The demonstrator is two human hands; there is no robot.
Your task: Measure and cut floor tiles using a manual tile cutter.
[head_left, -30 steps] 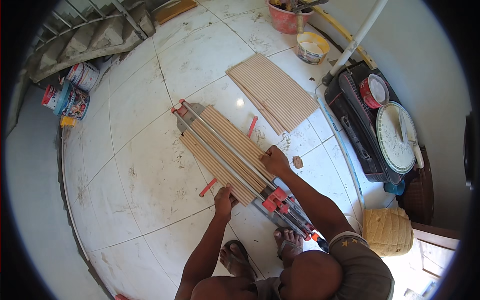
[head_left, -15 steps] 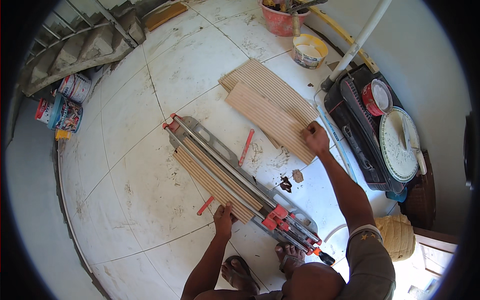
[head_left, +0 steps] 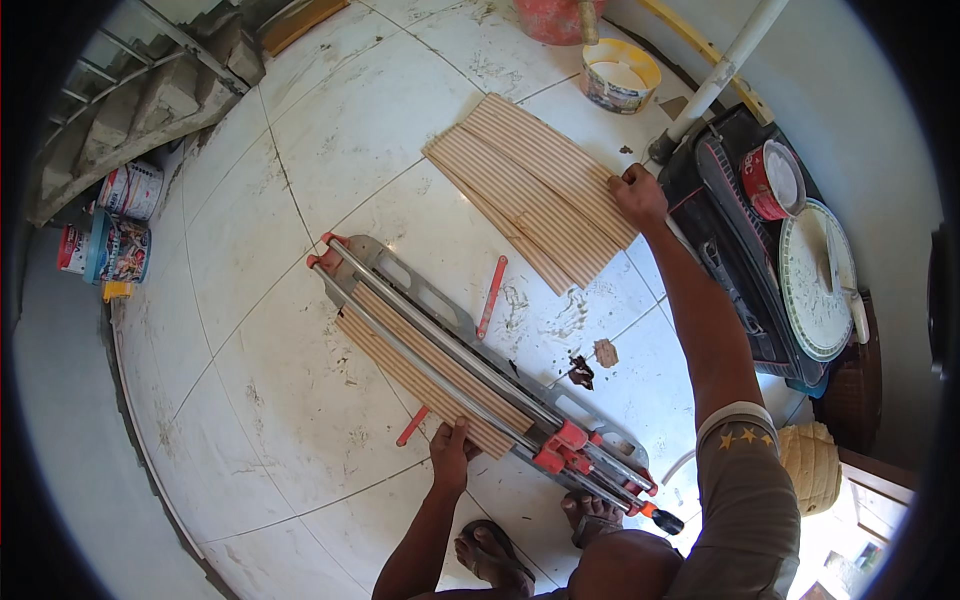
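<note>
A tile cutter (head_left: 465,335) with two steel rails and red fittings lies diagonally on the floor, its black-tipped handle near my feet. Under the rails sits a beige ribbed tile (head_left: 405,375). My left hand (head_left: 452,458) holds this tile's near left edge, fingers closed on it. To the right of the cutter several ribbed tile pieces (head_left: 535,190) overlap in a loose fan. My right hand (head_left: 638,198) pinches the right edge of the uppermost piece, fingers bent; the fingertips are partly hidden.
Red bars (head_left: 492,297) stick out beside the cutter. Brown scraps (head_left: 606,352) lie on the white tiled floor (head_left: 270,350). At right are a black case (head_left: 715,250), a white plate (head_left: 815,290) and a yellow-rimmed tub (head_left: 620,75). Several buckets (head_left: 120,250) stand at left below concrete stairs.
My right hand has moved up and away with the top tile piece, which has shifted over the others. The left hand stays on the tile in the cutter. The view has shifted slightly.
</note>
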